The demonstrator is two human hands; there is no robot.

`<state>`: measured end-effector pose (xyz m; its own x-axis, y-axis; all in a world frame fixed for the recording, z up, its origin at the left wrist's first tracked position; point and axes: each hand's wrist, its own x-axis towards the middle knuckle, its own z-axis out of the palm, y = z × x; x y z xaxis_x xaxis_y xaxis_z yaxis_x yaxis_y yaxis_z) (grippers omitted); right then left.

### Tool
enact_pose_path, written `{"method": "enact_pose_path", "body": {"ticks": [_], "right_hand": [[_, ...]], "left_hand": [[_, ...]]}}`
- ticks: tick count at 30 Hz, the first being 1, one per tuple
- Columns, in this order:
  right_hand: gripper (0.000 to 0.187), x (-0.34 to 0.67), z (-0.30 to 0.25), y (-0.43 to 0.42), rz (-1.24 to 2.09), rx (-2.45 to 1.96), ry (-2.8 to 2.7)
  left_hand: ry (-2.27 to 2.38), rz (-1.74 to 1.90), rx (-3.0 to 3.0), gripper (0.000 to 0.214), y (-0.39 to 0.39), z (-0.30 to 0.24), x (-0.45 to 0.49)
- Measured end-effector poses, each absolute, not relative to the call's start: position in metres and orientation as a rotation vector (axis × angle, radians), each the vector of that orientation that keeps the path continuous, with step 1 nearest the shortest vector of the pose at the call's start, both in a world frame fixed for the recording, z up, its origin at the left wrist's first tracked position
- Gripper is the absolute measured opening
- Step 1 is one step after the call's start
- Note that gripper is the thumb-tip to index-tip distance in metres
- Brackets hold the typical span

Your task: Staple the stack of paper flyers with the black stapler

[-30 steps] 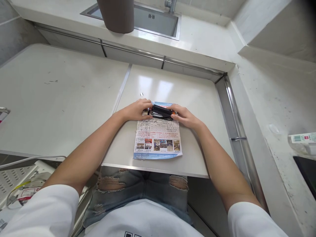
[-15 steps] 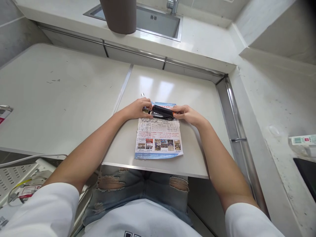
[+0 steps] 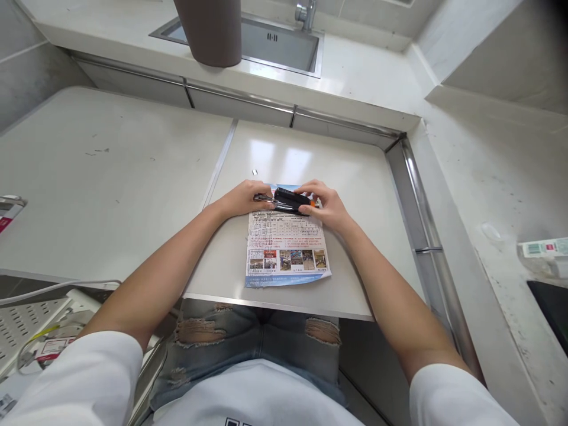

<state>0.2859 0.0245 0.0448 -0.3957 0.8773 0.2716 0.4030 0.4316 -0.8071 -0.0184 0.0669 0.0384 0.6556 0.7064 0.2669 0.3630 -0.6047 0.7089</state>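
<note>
A black stapler (image 3: pixel 289 200) lies sideways over the top part of a printed leaflet (image 3: pixel 288 242). My left hand (image 3: pixel 248 197) is closed on the stapler's left end, where a metal part shows between thumb and fingers. At the other end, my right hand (image 3: pixel 326 204) grips the stapler with the thumb below and the fingers above. A bit of orange shows beside the right fingertips. Just beyond my left hand, a small shiny metal piece (image 3: pixel 254 172), perhaps a staple strip, rests on the white table (image 3: pixel 346 171).
Behind the table runs a counter with a sink (image 3: pixel 284 47), a faucet (image 3: pixel 306 13) and a brown bin-like container (image 3: pixel 213 35). Dark specks lie on the left tabletop (image 3: pixel 66 177). A perforated white rack (image 3: pixel 31 319) with a cable stands low at left. A wall ledge (image 3: pixel 488 177) borders the right.
My right hand has shifted its hold, its fingers now reaching further over the top of the stapler. More of the metal part shows at my left hand. The view has tilted slightly.
</note>
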Motion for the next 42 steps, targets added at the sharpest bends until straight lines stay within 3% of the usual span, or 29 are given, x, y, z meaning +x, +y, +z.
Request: {"method": "enact_pose_path", "body": {"ticks": [3, 8, 18, 24, 31, 36, 42], "right_hand": [[0.059, 0.274, 0.038, 0.021, 0.704, -1.080, -2.075], [0.042, 0.271, 0.033, 0.013, 0.626, -1.082, -2.069], [0.043, 0.277, 0.038, 0.012, 0.107, -1.034, -2.239], [0.039, 0.274, 0.039, 0.008, 0.004, -1.014, -2.359], [0.049, 0.274, 0.031, 0.010, -0.234, -1.083, -2.132], [0.043, 0.276, 0.035, 0.013, -0.099, -1.274, -1.832], [0.024, 0.273, 0.040, 0.015, 0.453, -1.244, -1.816]], "left_hand": [[0.894, 0.776, 2.220, 0.017, 0.064, 0.042, -0.019], [0.929, 0.916, 2.039, 0.019, 0.059, 0.047, -0.017], [0.732, 0.845, 1.210, 0.053, 0.068, 0.034, -0.011], [0.723, 0.800, 1.086, 0.052, 0.066, 0.038, -0.013], [0.734, 0.820, 1.077, 0.044, 0.066, 0.038, -0.012], [0.783, 0.847, 1.112, 0.039, 0.066, 0.040, -0.011], [0.778, 1.089, 1.252, 0.061, 0.066, 0.048, -0.013]]}}
